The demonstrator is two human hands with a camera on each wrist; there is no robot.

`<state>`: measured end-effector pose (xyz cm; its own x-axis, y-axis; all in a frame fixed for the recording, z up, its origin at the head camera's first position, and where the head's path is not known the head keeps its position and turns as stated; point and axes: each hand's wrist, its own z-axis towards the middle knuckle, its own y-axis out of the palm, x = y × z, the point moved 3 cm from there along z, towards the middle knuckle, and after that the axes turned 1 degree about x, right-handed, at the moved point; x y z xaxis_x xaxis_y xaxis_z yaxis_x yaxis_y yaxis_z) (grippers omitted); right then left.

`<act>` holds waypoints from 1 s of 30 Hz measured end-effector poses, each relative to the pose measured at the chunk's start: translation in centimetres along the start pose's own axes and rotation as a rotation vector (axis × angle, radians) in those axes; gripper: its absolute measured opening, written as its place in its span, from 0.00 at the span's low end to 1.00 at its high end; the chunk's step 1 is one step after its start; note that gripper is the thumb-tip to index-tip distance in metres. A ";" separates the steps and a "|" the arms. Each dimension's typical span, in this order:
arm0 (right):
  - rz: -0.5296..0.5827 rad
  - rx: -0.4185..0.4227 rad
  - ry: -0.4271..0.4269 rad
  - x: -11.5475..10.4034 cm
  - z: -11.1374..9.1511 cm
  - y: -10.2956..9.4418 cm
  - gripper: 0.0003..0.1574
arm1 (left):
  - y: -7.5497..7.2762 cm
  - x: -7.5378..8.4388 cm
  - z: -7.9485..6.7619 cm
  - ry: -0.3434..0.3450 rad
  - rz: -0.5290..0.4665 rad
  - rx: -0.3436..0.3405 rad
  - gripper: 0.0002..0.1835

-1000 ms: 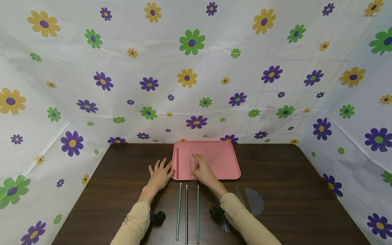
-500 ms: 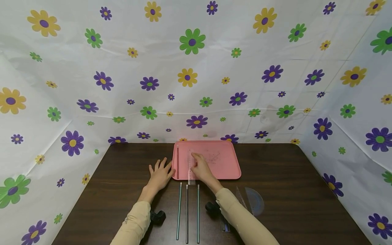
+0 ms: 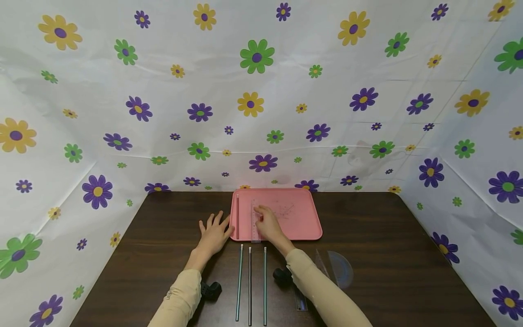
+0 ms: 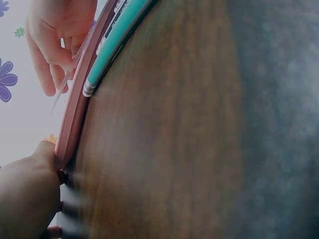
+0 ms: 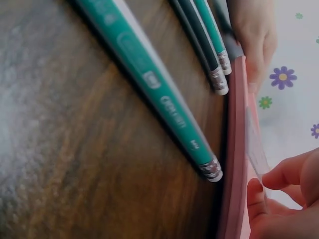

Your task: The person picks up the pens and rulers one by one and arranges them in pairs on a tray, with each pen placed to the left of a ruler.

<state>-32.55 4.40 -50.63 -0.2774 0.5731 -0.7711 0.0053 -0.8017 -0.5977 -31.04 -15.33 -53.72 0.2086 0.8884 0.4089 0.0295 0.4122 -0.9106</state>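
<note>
A pink tray [image 3: 306, 229] lies at the table's far edge, with a dark reddish pencil [image 3: 238, 218] along its left side. My right hand [image 3: 270, 225] pinches a clear ruler [image 3: 255, 234] between thumb and fingers, over the left part of the tray. In the right wrist view the ruler [image 5: 255, 147] stands tilted, its near end around the tray's rim. My left hand [image 3: 214, 234] rests with spread fingers on the table, its thumb at the tray's left edge. Two green pencils and a black pencil [image 3: 250, 286] lie in front of the tray.
A clear protractor [image 3: 341, 270] and a thin clear triangular piece [image 3: 321, 262] lie right of my right forearm. Another ruler [image 3: 300, 300] is partly hidden under that sleeve. Faint dark marks [image 3: 283, 209] show on the tray. Flowered sheeting [image 3: 261, 113] rises behind the table.
The ruler, seen nearly edge-on at first, now shows its broad face and lies slightly further left. My right hand has shifted slightly left with it. My left hand has stayed in place.
</note>
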 end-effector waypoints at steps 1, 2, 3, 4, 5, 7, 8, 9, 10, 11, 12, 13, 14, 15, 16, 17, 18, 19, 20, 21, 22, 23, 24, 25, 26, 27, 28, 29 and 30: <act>0.001 0.005 0.000 0.1 0.0 0.1 0.32 | 0.0 0.0 0.0 -0.001 -0.002 0.000 0.32; 0.004 0.007 0.001 0.1 0.1 0.2 0.31 | 0.0 0.0 0.0 -0.001 -0.006 0.003 0.32; 0.007 0.011 0.003 0.2 0.1 0.2 0.31 | 0.0 0.0 0.0 -0.001 -0.006 0.003 0.32; 0.007 0.015 0.000 0.2 0.1 0.4 0.30 | 0.0 0.0 0.0 -0.001 -0.007 0.001 0.32; 0.004 0.018 -0.002 0.3 0.2 0.5 0.30 | 0.0 0.0 0.0 0.001 -0.006 0.000 0.32; 0.005 0.020 -0.003 0.4 0.2 0.7 0.29 | 0.0 0.0 0.0 0.001 -0.002 -0.004 0.32; 0.004 0.018 -0.003 0.4 0.2 0.8 0.28 | 0.0 -0.1 0.0 0.001 0.001 -0.007 0.32; 0.004 0.014 0.001 0.4 0.2 0.8 0.27 | 0.0 -0.1 0.0 0.000 0.004 -0.008 0.32; 0.003 0.010 0.004 0.4 0.2 0.9 0.26 | 0.0 -0.1 0.0 0.000 0.005 -0.010 0.32; -0.006 0.006 0.003 0.4 0.3 1.0 0.25 | 0.0 -0.1 0.0 0.000 0.005 -0.007 0.32; -0.013 0.003 0.001 0.3 0.3 1.1 0.23 | 0.0 -0.1 0.0 0.000 0.003 -0.006 0.32; -0.031 0.000 -0.008 0.3 0.3 1.2 0.21 | 0.0 -0.1 0.0 0.001 0.001 -0.005 0.32; -0.047 -0.003 -0.012 0.2 0.4 1.3 0.19 | 0.0 -0.1 0.0 0.002 0.001 -0.004 0.32; -0.071 -0.005 -0.023 0.1 0.4 1.3 0.18 | 0.0 -0.1 0.0 0.003 -0.002 -0.001 0.32; -0.097 -0.005 -0.040 0.0 0.5 1.3 0.17 | -0.1 -0.1 0.0 0.004 -0.004 -0.001 0.32; -0.126 -0.008 -0.056 -0.2 0.6 1.4 0.16 | -0.1 -0.1 0.0 0.005 -0.003 0.000 0.32; -0.146 -0.013 -0.069 -0.3 0.6 1.4 0.15 | -0.1 0.0 0.0 0.006 -0.002 0.002 0.32; -0.163 -0.019 -0.083 -0.4 0.6 1.4 0.15 | -0.1 0.0 0.0 0.007 -0.001 0.003 0.32; -0.179 -0.025 -0.096 -0.5 0.7 1.4 0.15 | -0.1 0.0 0.1 0.007 -0.001 0.006 0.32; -0.192 -0.031 -0.107 -0.6 0.7 1.5 0.15 | -0.1 0.0 0.1 0.006 -0.002 0.006 0.32; -0.204 -0.039 -0.113 -0.6 0.7 1.5 0.15 | -0.1 0.0 0.1 0.007 -0.001 0.009 0.31; -0.215 -0.050 -0.113 -0.6 0.6 1.6 0.16 | -0.1 0.0 0.1 0.007 0.002 0.010 0.31; -0.223 -0.061 -0.111 -0.6 0.6 1.7 0.16 | -0.1 0.0 0.0 0.008 0.000 0.011 0.31; -0.231 -0.069 -0.110 -0.6 0.5 1.8 0.17 | -0.1 0.0 0.0 0.008 -0.001 0.012 0.31; -0.246 -0.075 -0.109 -0.6 0.5 1.9 0.18 | -0.1 0.1 0.0 0.007 -0.003 0.013 0.31; -0.255 -0.082 -0.103 -0.6 0.4 2.0 0.18 | -0.1 0.1 0.0 0.006 -0.006 0.014 0.30; -0.268 -0.087 -0.098 -0.6 0.4 2.1 0.19 | -0.1 0.1 0.0 0.006 -0.008 0.016 0.30; -0.278 -0.091 -0.094 -0.6 0.3 2.2 0.19 | -0.1 0.1 0.0 0.005 -0.008 0.016 0.30; -0.295 -0.086 -0.098 -0.6 0.3 2.2 0.19 | -0.1 0.1 0.0 0.006 -0.011 0.020 0.30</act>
<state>-32.64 2.19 -51.41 -0.3706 0.7563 -0.5391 -0.0088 -0.5833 -0.8122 -31.03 -15.30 -53.61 0.2146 0.8827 0.4180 0.0127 0.4255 -0.9049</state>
